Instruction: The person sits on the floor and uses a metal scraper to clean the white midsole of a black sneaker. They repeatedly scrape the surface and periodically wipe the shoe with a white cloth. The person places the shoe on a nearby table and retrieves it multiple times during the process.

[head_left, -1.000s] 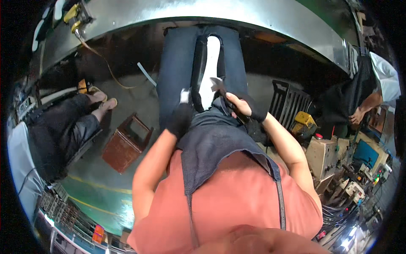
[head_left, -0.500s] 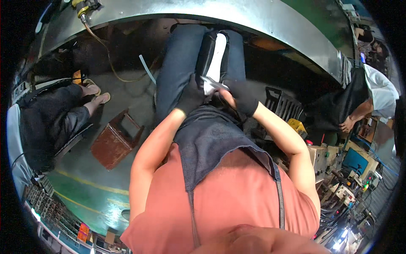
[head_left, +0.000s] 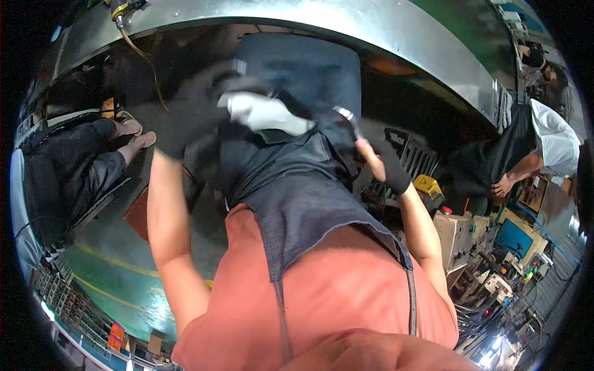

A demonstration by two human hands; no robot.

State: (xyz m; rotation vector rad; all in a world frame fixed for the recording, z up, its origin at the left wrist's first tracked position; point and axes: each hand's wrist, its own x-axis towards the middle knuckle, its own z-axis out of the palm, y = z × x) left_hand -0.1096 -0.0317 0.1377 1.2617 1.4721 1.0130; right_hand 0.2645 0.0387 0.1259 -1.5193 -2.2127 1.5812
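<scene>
Across my lap lies a black shoe with a white, sole-shaped bottom [head_left: 266, 114], tilted and smeared by motion. Its left end meets my left hand [head_left: 179, 117], in a black glove. That hand is heavily blurred, its fingers merging with the dark shoe, but it appears to grip it. To the right, my right hand [head_left: 387, 164] wears a black glove that leaves the thumb bare. It is closed round a slim metal hand tool [head_left: 352, 122] with a shiny head; its exact kind is unclear. The tool points up and away from the shoe. A dark denim apron [head_left: 309, 185] covers my lap.
A metal-edged bench [head_left: 297, 13] runs across the far side. A yellow air tool [head_left: 120, 9] with a hose rests on it. A brown stool [head_left: 137, 213] stands left, a black plastic chair [head_left: 411, 151] right. Co-workers sit at both sides; machines [head_left: 455, 238] stand lower right.
My left hand has swung left and the shoe has turned from lengthwise to crosswise on my lap. My right hand has moved right with the tool, away from the shoe.
</scene>
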